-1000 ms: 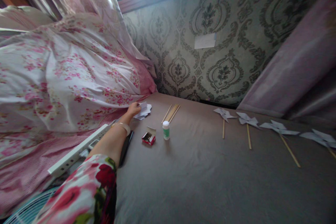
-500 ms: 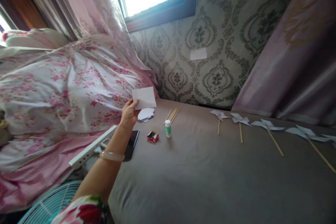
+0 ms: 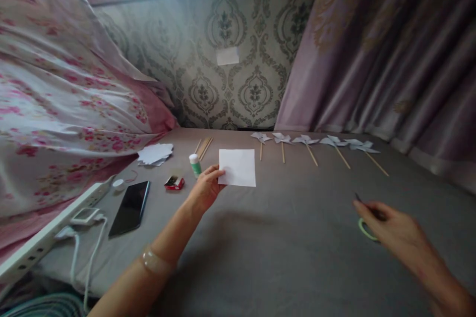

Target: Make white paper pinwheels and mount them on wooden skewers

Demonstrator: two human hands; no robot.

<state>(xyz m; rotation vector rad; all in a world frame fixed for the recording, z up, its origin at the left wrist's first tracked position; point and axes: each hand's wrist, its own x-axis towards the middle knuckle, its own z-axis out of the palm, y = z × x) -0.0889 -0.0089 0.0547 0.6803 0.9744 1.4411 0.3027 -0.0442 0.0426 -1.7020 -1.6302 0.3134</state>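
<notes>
Pinched at its left edge, a white square of paper (image 3: pixel 238 168) is held up by my left hand (image 3: pixel 208 188), above the grey cloth surface. My right hand (image 3: pixel 397 228), at the right, is closed around a pair of scissors (image 3: pixel 366 230); a pale green handle loop and a dark tip show, the rest is hidden by the fingers. Just behind my left hand stands a glue stick (image 3: pixel 195 164) with a white cap. A pile of white paper pieces (image 3: pixel 154 153) lies to the left, near a small red box (image 3: pixel 174 183) with dark contents.
Several paper pinwheels (image 3: pixel 305 139) on wooden sticks lie in a row at the back right. Loose wooden sticks (image 3: pixel 205 147) rest behind the glue stick. On the left are a phone (image 3: pixel 130 208), a white power strip (image 3: pixel 48 235) with cables, and a fan (image 3: pixel 48 305).
My left hand has brought the paper from near the paper pile toward the middle. My right hand has come into view with the scissors. The view has turned right and down.
</notes>
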